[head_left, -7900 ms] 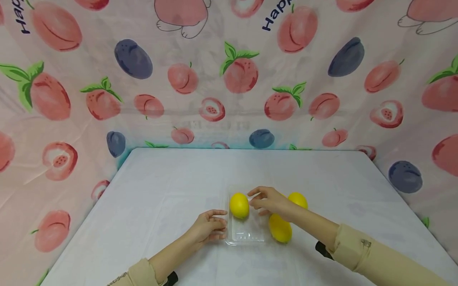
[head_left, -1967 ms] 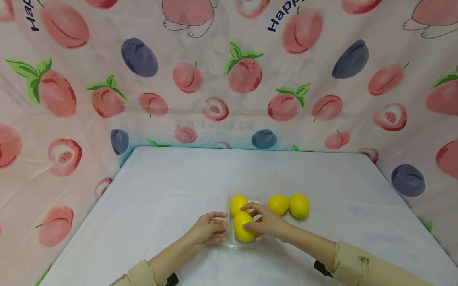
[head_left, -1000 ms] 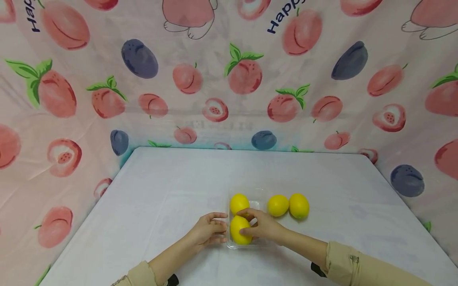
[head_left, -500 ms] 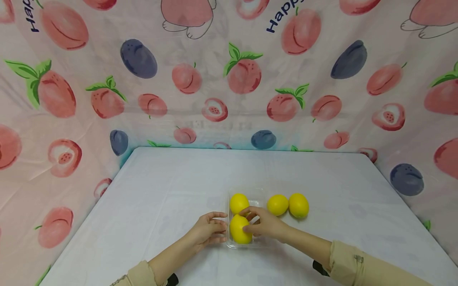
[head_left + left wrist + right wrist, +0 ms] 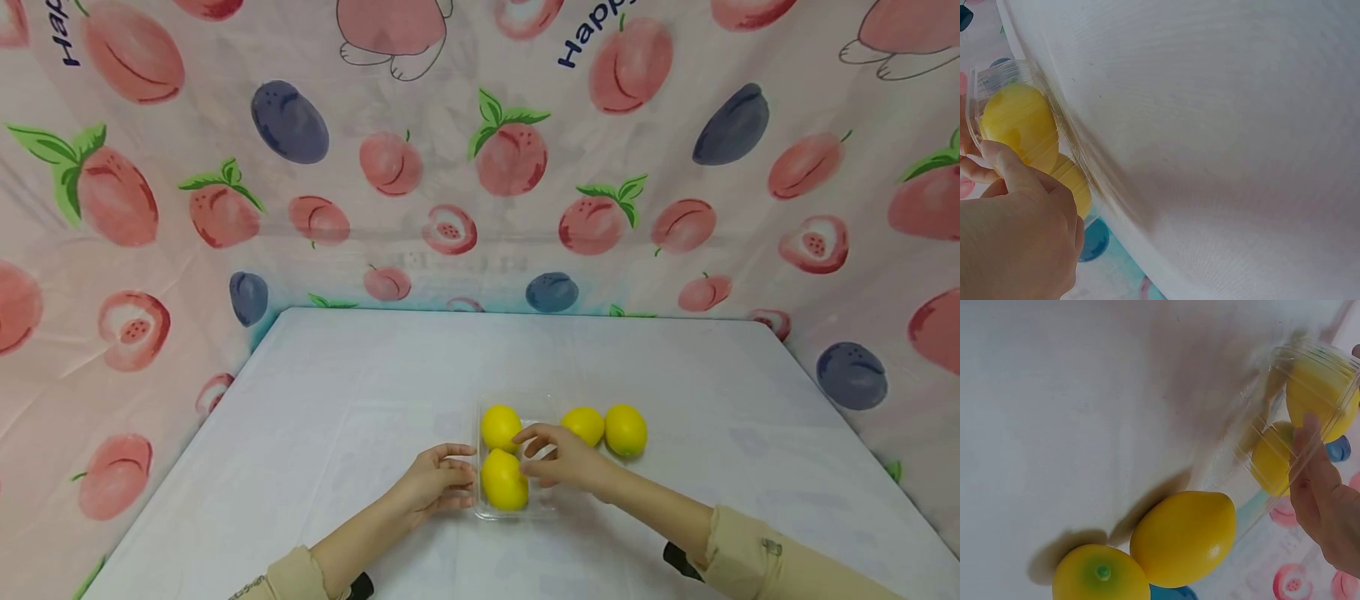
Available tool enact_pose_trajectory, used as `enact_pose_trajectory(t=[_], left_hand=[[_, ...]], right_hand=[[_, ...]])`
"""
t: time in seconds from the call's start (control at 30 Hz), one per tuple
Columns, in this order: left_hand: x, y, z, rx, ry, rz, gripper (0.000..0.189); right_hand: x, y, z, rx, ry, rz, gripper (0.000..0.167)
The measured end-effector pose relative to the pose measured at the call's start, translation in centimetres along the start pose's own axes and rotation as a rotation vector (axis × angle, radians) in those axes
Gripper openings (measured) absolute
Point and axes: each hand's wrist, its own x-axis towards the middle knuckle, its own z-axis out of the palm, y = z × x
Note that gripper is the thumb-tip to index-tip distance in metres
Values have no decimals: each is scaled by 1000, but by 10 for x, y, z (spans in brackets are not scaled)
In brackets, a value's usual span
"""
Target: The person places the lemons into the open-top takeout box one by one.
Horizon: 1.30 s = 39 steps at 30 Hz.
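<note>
A clear plastic box [image 5: 542,504] stands on the table with two lemons inside, a back lemon [image 5: 501,427] and a front lemon [image 5: 505,481], touching in the head view. My left hand [image 5: 437,479] rests its extended fingers against the box's left wall; in the left wrist view the fingertips [image 5: 999,150] lie at the clear side. My right hand [image 5: 564,457] is over the box's right part, fingers loosely bent, just beside the front lemon and holding nothing. Right of the box lie two more lemons, a nearer one [image 5: 1183,539] and an outer one [image 5: 626,431].
A white cloth covers the table [image 5: 360,367]. Behind it and at the sides hangs a fruit-print curtain [image 5: 450,125]. The two loose lemons sit side by side close to the box's right wall, behind my right forearm.
My right hand brought a lemon into the front left of the box, lowered it beside the first, then released it and drew slightly right. My left hand stays at the box's left wall.
</note>
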Motion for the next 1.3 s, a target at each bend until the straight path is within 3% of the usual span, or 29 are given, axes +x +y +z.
enact_pose_trajectory(t=[0.57, 1.3], left_hand=[[-1, 0, 1, -5, -5, 4, 41], [-2, 3, 2, 12, 10, -2, 40]], right_hand=[[-11, -1, -23, 40, 34, -5, 39], [-27, 15, -58, 44, 124, -8, 42]])
